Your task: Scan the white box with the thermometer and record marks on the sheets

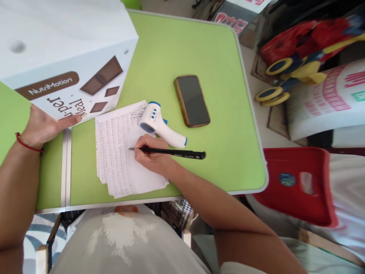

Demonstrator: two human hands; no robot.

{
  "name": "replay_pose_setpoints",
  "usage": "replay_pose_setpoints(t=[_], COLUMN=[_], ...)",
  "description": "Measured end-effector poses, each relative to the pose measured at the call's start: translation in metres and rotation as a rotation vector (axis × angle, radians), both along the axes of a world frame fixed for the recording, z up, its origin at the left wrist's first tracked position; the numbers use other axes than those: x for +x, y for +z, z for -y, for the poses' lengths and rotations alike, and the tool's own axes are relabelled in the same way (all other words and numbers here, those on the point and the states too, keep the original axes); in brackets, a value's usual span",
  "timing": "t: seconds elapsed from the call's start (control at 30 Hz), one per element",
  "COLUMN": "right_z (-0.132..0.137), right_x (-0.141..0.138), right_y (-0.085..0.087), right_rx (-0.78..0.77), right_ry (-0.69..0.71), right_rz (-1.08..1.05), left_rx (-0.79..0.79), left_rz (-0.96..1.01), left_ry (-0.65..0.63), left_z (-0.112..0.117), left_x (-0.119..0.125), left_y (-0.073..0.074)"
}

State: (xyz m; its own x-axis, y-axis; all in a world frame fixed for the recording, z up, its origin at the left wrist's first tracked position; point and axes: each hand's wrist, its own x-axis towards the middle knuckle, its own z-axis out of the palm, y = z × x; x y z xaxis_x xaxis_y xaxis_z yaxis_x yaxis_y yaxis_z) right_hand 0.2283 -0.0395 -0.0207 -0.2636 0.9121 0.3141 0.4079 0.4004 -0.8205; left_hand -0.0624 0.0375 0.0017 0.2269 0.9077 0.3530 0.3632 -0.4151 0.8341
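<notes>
The right hand [149, 154] pinched a black pen [176, 153] between thumb and fingers, with the tip on or just above a stack of handwritten paper sheets [112, 152]. The hand rested on the near right part of the stack. The left hand [42, 127] lay open, fingers extended, well left of the pen, and its fingertips [75, 119] touched the near edge of a white NutriMotion box [65, 45]. A red thread bracelet [28, 143] circled the left wrist.

All of this was on a green folding table [199, 49]. A white infrared thermometer [159, 125] lay on its side, touching the far edge of the stack. A phone in a brown case [192, 101] lay face up farther right, just beyond the thermometer. Off the table on the right were a red plastic crate [293, 186] and a printed white sack [325, 102].
</notes>
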Motion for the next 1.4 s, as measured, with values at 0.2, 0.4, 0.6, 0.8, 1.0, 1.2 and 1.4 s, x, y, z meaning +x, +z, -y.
replay_pose_setpoints(t=[0.2,0.4,0.6,0.8,1.0,1.2,1.4], right_z=[-0.0002,-0.0012,-0.0018,-0.0020,-0.0013,-0.0007,-0.0003], right_x=[0.0006,0.0017,0.0038,0.0032,0.0049,0.0030,0.0016], right_y=[-0.0007,-0.0020,-0.0027,-0.0013,0.0039,0.0015,-0.0023], right_rx=[0.006,0.029,-0.001,0.028,0.016,0.070,0.082], right_ry=[0.038,0.026,0.060,0.080,0.113,0.190,0.198], right_rz=[-0.008,0.018,0.032,0.003,-0.042,-0.071,0.006], left_rx=[-0.007,-0.002,-0.008,-0.008,-0.022,-0.003,-0.005], left_rz=[-0.022,0.008,0.001,-0.007,-0.003,0.010,0.000], left_ry=[0.004,0.007,-0.005,0.017,0.013,-0.003,0.016], left_z=[0.0001,0.0013,0.0010,0.0011,0.0001,0.0004,0.0010], left_x=[0.0005,0.0015,0.0016,0.0003,0.0002,0.0009,0.0009], left_y=[-0.0004,0.0008,0.0005,0.0004,0.0000,-0.0001,0.0005])
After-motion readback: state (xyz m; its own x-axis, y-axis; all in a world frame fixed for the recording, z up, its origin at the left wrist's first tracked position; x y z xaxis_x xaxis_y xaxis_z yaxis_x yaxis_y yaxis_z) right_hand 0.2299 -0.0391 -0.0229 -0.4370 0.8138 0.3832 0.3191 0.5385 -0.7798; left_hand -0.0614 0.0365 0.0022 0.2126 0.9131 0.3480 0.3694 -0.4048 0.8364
